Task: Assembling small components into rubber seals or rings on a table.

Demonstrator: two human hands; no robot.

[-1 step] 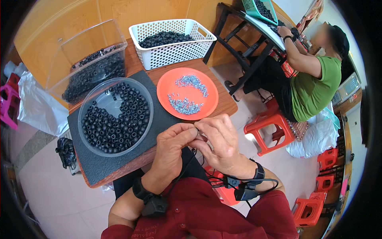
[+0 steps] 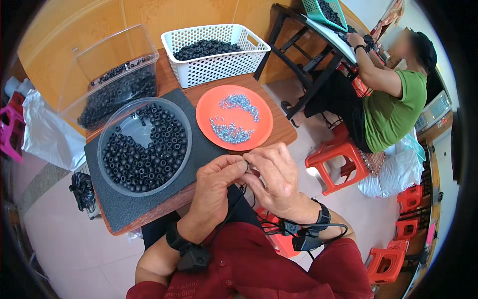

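Note:
My left hand (image 2: pixel 219 179) and my right hand (image 2: pixel 273 177) meet fingertip to fingertip just off the table's near edge. Both are closed in a pinch around something small and dark, mostly hidden by the fingers. Just beyond them lies an orange-red plate (image 2: pixel 205 117) bearing two loose heaps of tiny shiny silvery-blue pieces (image 2: pixel 231 133). To the left of my hands, a round clear tub (image 2: pixel 186 149) holds many small black ring-shaped pieces (image 2: pixel 144 167) with holes through them.
A dark mat (image 2: pixel 117 214) lies under the tub on the wooden table (image 2: pixel 284 127). Behind stand a clear bin (image 2: pixel 114 55) and a white perforated basket (image 2: pixel 216 68), both with black pieces. At right, a person in green (image 2: pixel 396 109) sits on a red stool (image 2: pixel 333 162).

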